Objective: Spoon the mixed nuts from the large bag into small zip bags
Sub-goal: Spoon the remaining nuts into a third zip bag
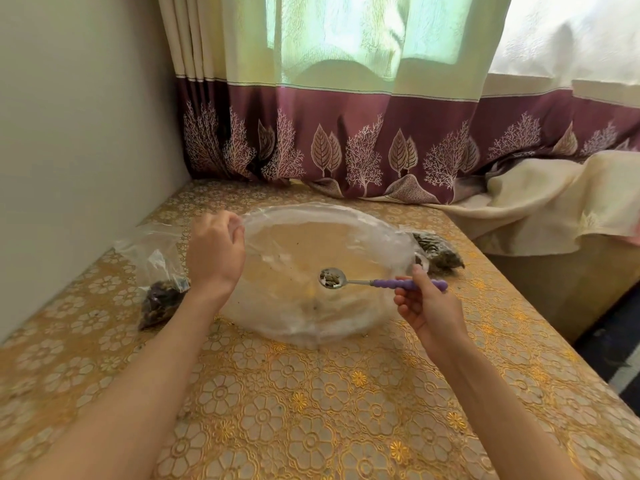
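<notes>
From the head view, the left hand pinches the rim of the large bag on the table, while the right hand grips a purple-handled spoon of nuts above that bag, with small zip bags left and right of it.

At the centre of the frame a large clear plastic bag lies wide open on a table with a gold floral-patterned cloth. The left hand pinches the bag's rim at its upper left edge. The right hand, right of centre, holds a metal spoon with a purple beaded handle level over the bag, its bowl carrying a few dark nuts. A small clear zip bag of nuts lies at left, another small bag of nuts at right. A maroon leaf-patterned curtain hangs behind.
</notes>
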`<state>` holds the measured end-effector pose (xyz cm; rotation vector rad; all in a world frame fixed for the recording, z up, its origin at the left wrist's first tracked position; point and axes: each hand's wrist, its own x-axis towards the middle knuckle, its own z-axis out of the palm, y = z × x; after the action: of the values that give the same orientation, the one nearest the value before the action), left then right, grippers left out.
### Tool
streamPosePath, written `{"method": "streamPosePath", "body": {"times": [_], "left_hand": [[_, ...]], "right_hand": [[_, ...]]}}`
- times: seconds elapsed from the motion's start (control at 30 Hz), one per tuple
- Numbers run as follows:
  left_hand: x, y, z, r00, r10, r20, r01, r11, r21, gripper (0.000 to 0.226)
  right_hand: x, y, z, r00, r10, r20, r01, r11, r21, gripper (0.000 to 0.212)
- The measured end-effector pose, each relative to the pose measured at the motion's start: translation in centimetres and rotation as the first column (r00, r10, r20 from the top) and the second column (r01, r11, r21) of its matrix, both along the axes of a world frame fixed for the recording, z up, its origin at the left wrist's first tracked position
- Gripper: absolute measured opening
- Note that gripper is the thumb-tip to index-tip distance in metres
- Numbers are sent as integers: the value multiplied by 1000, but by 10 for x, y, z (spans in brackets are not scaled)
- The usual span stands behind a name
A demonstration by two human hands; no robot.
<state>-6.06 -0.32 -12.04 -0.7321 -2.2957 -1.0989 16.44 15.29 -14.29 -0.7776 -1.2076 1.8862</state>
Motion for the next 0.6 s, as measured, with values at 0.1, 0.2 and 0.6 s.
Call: {"method": "streamPosePath", "body": {"times": [0.1, 0.2, 0.6], "left_hand": [[-2, 0, -9, 999, 29, 46, -29, 1000, 1, 19], [-3, 0, -13, 995, -22, 98, 29, 998, -61, 31], [-30, -87, -23, 985, 153, -84, -126, 955, 267, 34]], "right_hand": [[1, -1, 2, 1000, 3, -5, -3, 1000, 3, 36], [-1, -2, 6, 1000, 8, -21, -8, 1000, 14, 35], [-64, -26, 32, 985, 130, -112, -123, 990, 70, 42]]}}
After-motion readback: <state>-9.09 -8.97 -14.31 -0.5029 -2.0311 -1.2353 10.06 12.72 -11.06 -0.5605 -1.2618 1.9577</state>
